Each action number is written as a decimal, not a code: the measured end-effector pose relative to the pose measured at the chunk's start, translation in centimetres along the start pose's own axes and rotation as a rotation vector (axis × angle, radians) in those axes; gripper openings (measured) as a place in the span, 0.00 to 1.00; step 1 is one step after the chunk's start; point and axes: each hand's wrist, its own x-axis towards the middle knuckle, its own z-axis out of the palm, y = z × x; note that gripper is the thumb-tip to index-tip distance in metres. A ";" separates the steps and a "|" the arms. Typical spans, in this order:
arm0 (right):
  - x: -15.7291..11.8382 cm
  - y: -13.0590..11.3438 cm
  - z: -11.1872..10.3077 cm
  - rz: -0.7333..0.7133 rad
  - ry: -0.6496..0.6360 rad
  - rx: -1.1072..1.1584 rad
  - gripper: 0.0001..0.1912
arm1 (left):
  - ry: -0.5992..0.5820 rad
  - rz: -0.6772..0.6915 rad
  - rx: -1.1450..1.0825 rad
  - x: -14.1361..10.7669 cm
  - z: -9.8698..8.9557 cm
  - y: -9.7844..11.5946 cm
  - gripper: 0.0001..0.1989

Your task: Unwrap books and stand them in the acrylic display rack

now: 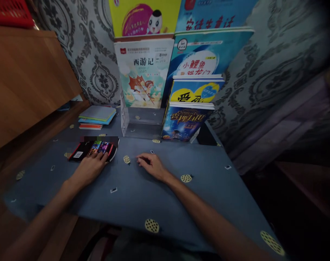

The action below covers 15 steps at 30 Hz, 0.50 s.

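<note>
My left hand rests on the near edge of a dark book lying flat on the left of the table. Its fingers lie stretched over the cover, which has colourful pictures and a white barcode label. My right hand is just above or on the tablecloth, with loosely bent fingers somewhat apart and nothing between them. In front of it stands a clear tiered book rack. A blue book leans upright in the rack's front right, and a white-green picture book stands behind on the left.
Several more books stand in the rack, among them a yellow-blue book and a teal book. A small stack of thin books lies at the back left. A wooden cabinet borders the left side; patterned curtains hang behind.
</note>
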 end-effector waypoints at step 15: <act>-1.3 -1.0 -2.0 -0.249 0.211 -0.212 0.12 | 0.299 0.197 -0.118 1.6 -1.9 16.4 0.19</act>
